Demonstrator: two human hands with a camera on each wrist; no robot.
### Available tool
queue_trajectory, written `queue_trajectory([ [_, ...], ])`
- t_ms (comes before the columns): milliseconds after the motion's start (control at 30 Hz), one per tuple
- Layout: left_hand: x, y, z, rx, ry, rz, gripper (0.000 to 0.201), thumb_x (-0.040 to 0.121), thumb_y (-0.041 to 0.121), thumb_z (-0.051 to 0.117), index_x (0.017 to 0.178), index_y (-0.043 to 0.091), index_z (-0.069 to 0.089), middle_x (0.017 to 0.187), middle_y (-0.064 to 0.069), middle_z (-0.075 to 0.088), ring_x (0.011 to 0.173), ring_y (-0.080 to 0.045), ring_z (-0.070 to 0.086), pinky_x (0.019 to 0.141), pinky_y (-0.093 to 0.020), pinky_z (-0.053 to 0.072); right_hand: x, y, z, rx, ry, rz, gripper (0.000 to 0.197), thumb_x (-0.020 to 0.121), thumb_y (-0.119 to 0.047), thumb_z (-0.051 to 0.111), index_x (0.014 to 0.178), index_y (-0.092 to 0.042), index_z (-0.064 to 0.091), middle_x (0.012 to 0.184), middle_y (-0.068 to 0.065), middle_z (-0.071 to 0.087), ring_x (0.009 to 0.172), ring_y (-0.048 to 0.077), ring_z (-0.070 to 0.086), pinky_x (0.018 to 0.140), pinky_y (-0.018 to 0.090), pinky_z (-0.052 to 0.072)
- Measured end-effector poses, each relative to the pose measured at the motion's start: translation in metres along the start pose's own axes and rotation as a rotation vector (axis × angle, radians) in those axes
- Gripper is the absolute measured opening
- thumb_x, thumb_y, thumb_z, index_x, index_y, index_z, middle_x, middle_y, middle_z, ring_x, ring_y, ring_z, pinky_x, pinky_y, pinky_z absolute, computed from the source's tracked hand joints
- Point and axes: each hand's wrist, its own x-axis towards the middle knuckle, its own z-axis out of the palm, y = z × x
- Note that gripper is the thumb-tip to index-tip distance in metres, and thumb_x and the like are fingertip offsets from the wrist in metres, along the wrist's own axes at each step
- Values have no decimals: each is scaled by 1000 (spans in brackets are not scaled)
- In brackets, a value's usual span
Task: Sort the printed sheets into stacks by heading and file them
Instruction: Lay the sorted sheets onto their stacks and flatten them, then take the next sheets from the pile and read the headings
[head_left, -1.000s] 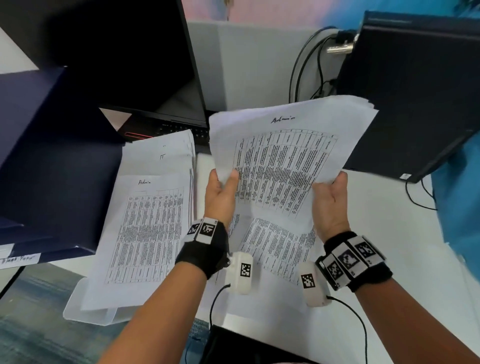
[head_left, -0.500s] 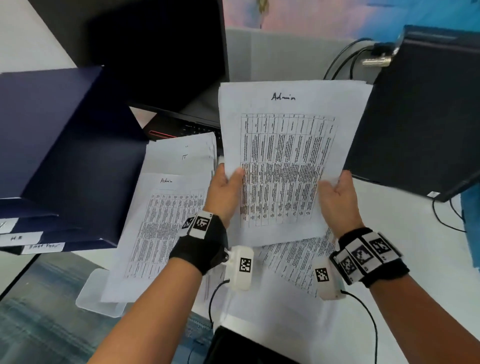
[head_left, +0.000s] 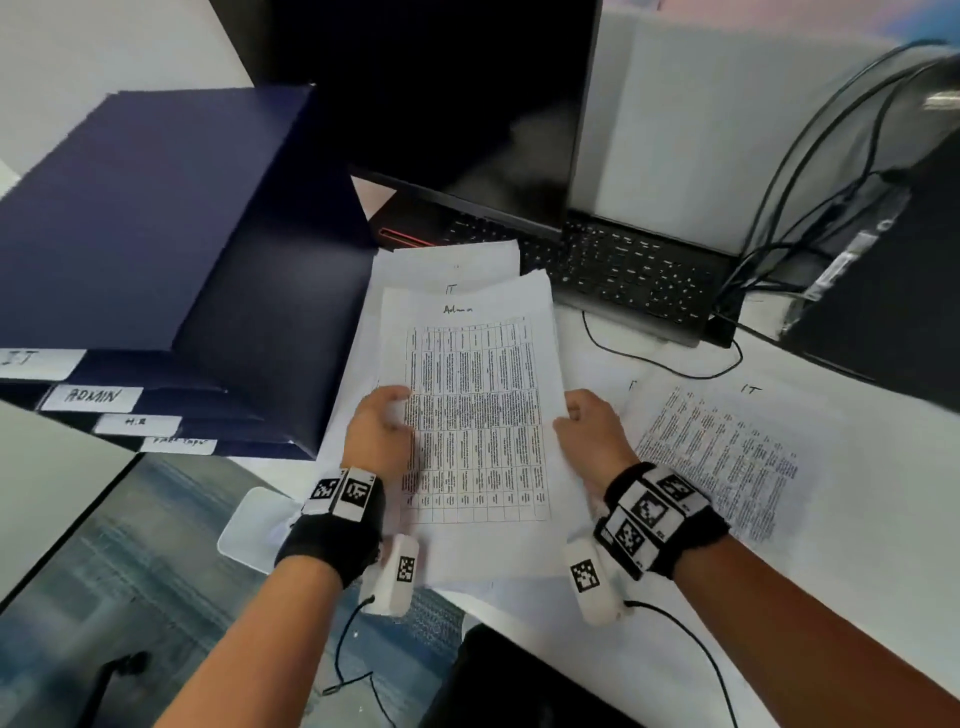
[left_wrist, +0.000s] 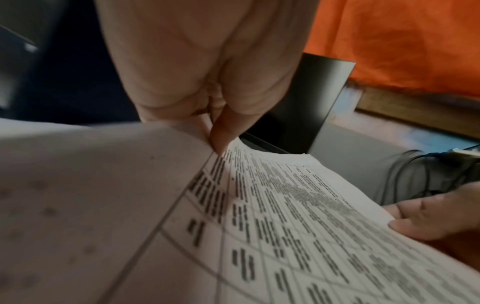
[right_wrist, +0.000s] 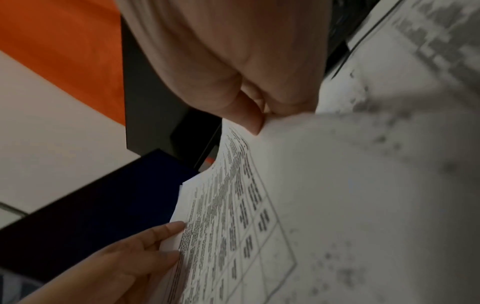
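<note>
— Two hands were on it, so where did we have the white printed sheet headed "Admin" (head_left: 475, 415)?

— We held it by its long edges, just above the paper pile at the desk's near left edge. Our left hand (head_left: 376, 434) pinched the left margin, thumb on top with the fingers curled beneath; our right hand (head_left: 589, 431) pinched the right margin the same way. The left wrist view showed the left thumb (left_wrist: 221, 131) pressed onto the printed table, and the right wrist view showed the right thumb (right_wrist: 249, 117) doing likewise.

— How did we judge it would handle?

— Light and limp. It bowed between our grips, so one hand at a corner would have let it droop and fold. Mid-edge on both sides seemed the safest hold. Whether we held one leaf or several, we could not tell.

— And around it?

— Beneath lay a white sheet marked "IT" (head_left: 452, 270), toward the black laptop keyboard (head_left: 623, 270). Another printed "IT" sheet (head_left: 727, 447) lay flat toward the desk's right edge. Dark navy folders (head_left: 156, 249) with white tabs reading IT, ADMIN and HR sat fanned at the left edge; the ADMIN tab (head_left: 91, 397) looked like the destination.
</note>
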Motion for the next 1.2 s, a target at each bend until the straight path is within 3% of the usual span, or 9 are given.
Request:
queue_trajectory([
  [67, 7, -14, -13, 74, -2, -40, 55, 81, -12, 41, 126, 17, 53, 129, -5, 52, 93, -17, 62, 75, -14, 46, 3, 1, 22, -67, -37, -12, 21, 92, -4, 44, 105, -8, 61, 101, 4, 64, 89, 22, 60, 73, 30, 49],
  [167, 19, -30, -27, 161, 5, -82, 53, 82, -10, 43, 128, 15, 53, 138, -9, 47, 117, -27, 54, 95, -30, 44, 5, 1, 48, -92, -101, 21, 19, 90, -3, 49, 85, -17, 61, 82, -5, 60, 78, 15, 58, 70, 27, 50],
  [300, 32, -40, -31, 369, -106, -24, 51, 85, 6, 57, 134, 13, 47, 151, -12, 28, 137, -31, 31, 113, -41, 31, 10, 2, 66, -210, -92, 50, 16, 81, 0, 52, 96, 0, 58, 86, 5, 54, 75, 20, 53, 63, 31, 47],
  [500, 38, -33, -22, 681, -157, 84, 53, 84, 30, 62, 133, 24, 42, 159, -10, -11, 146, -31, -10, 116, -53, 7, 10, 3, 73, -175, -66, 92, 14, 80, 0, 52, 90, -9, 51, 90, 4, 56, 74, 23, 59, 54, 29, 48],
  [633, 43, -35, -12, 710, -251, 81, 68, 77, 42, 64, 137, 27, 34, 156, -10, 9, 144, -33, 10, 115, -57, 17, 11, 2, 73, -269, -123, 82, 13, 76, -2, 55, 77, -12, 46, 79, 5, 54, 67, 20, 54, 56, 30, 43],
  [867, 50, -30, -11, 729, -282, 14, 79, 70, 43, 71, 138, 28, 32, 145, -5, 30, 135, -29, 29, 106, -56, 31, 5, 10, 43, -213, -26, 72, 14, 82, -17, 65, 90, -14, 54, 83, -5, 54, 81, 18, 57, 67, 28, 45],
  [1067, 32, 19, 19, 698, -231, 91, 70, 82, 39, 61, 143, 24, 30, 155, -9, 21, 142, -30, 21, 113, -52, 19, 2, 37, -21, -209, 133, 186, 2, 84, -19, 60, 85, -18, 59, 84, -4, 61, 80, 20, 63, 69, 31, 54],
  [1133, 19, 41, 42, 609, -213, 160, 62, 84, 34, 60, 140, 21, 37, 153, -8, 26, 138, -32, 29, 111, -49, 26, 4, 49, -46, -240, 162, 221, 11, 82, -21, 54, 71, -24, 51, 75, -4, 58, 74, 22, 59, 67, 29, 52],
  [1200, 5, 59, 69, 522, -255, 252, 52, 87, 29, 60, 135, 16, 45, 146, -10, 35, 130, -32, 40, 106, -45, 37, 3, 58, -71, -337, 193, 291, 9, 75, -29, 46, 70, -24, 51, 79, -1, 57, 82, 24, 54, 80, 37, 53],
])
